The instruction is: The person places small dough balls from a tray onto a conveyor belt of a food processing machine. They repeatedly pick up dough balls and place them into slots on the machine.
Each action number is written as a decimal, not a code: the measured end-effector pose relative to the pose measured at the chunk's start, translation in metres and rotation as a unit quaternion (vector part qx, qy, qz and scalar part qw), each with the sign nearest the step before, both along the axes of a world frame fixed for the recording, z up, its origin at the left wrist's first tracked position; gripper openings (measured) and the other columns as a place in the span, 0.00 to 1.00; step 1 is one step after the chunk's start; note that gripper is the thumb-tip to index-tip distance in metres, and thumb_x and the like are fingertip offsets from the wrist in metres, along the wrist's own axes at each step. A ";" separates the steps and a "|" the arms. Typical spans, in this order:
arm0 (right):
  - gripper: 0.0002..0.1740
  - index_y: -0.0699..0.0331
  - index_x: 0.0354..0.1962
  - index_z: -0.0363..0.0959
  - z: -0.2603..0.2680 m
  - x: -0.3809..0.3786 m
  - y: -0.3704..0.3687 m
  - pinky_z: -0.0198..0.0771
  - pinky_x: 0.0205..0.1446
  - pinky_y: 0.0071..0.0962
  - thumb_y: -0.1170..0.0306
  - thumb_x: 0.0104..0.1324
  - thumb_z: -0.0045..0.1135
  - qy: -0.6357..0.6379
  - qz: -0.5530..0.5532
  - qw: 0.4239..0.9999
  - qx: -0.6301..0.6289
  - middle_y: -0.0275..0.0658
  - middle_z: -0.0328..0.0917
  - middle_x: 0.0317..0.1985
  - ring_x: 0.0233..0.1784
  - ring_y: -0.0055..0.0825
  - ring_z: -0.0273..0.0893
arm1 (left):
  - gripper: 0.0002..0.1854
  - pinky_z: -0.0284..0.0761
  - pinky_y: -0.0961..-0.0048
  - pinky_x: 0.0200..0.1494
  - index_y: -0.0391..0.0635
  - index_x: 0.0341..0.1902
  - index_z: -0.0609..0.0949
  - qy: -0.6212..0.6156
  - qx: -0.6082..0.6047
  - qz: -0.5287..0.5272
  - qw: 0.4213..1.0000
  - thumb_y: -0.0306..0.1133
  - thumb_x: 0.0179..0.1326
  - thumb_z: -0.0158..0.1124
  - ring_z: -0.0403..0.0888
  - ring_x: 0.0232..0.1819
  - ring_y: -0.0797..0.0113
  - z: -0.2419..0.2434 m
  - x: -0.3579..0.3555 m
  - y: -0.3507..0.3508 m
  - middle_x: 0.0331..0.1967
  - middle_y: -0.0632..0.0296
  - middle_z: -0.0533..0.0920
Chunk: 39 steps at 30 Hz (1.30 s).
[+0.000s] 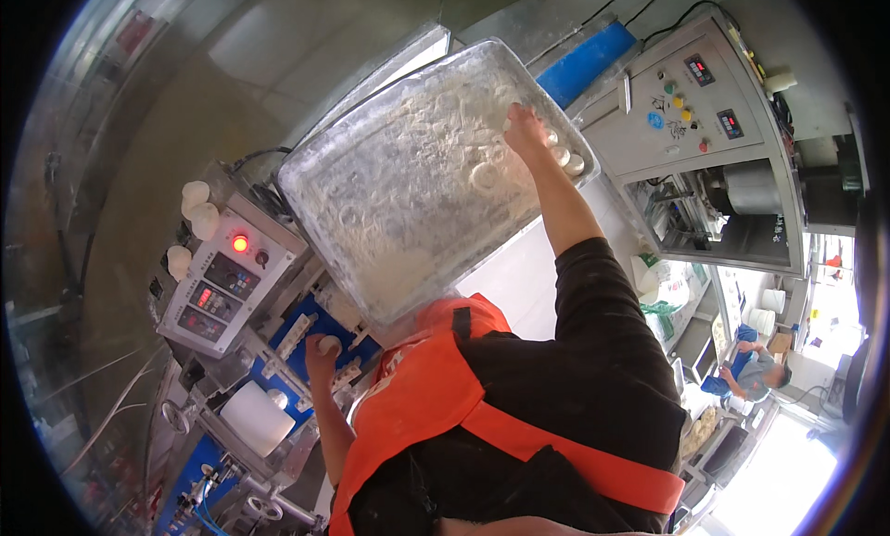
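Note:
A large metal tray [417, 181], dusted with flour, lies before me. Over its far right part reaches my right hand [526, 129], its fingers curled around a pale dough piece [507, 124] that is mostly hidden. Just beside that hand, along the tray's right rim, sit several round white dough pieces [574, 164]. Low on the left, my left hand [321, 358] grips another round dough piece [331, 345] above a blue conveyor belt [306, 313]. Ring-shaped marks show in the flour.
A control box [226, 282] with a lit red lamp stands left of the tray, near several pale lumps [204, 220]. Below it are a white roller [257, 418] and handwheels [175, 416]. A metal machine cabinet [688, 132] stands at right. Farther back, a person [751, 372] sits.

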State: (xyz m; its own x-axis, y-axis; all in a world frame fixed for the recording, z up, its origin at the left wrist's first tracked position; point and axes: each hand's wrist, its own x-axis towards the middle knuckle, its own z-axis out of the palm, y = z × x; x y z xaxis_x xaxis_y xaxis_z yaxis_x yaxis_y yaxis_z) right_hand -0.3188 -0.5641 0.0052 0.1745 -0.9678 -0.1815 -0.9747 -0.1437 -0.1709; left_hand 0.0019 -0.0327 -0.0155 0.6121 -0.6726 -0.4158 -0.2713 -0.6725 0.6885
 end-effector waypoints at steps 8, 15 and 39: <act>0.19 0.57 0.42 0.73 0.045 0.027 0.016 0.74 0.44 0.39 0.74 0.49 0.55 -0.429 0.106 0.888 0.127 0.48 0.77 0.39 0.41 0.42 0.77 | 0.19 0.66 0.56 0.55 0.42 0.46 0.77 -0.255 0.048 -0.224 0.940 0.22 0.46 0.60 0.70 0.51 0.44 0.005 -0.007 -0.001 0.43 0.47 0.77; 0.23 0.59 0.45 0.71 0.087 0.106 0.155 0.72 0.49 0.38 0.72 0.46 0.56 -0.415 0.338 0.836 0.123 0.44 0.76 0.41 0.47 0.43 0.75 | 0.23 0.72 0.66 0.54 0.42 0.58 0.71 0.154 -0.117 0.020 0.981 0.32 0.59 0.61 0.72 0.57 0.60 0.100 -0.044 -0.082 0.54 0.52 0.74; 0.26 0.59 0.53 0.68 0.060 -0.083 0.070 0.66 0.55 0.38 0.73 0.53 0.50 -0.251 0.100 0.958 -0.101 0.44 0.72 0.51 0.53 0.42 0.70 | 0.10 0.72 0.59 0.47 0.47 0.35 0.82 -0.318 0.258 -0.225 0.884 0.35 0.50 0.57 0.72 0.51 0.57 0.050 -0.044 0.050 0.40 0.56 0.77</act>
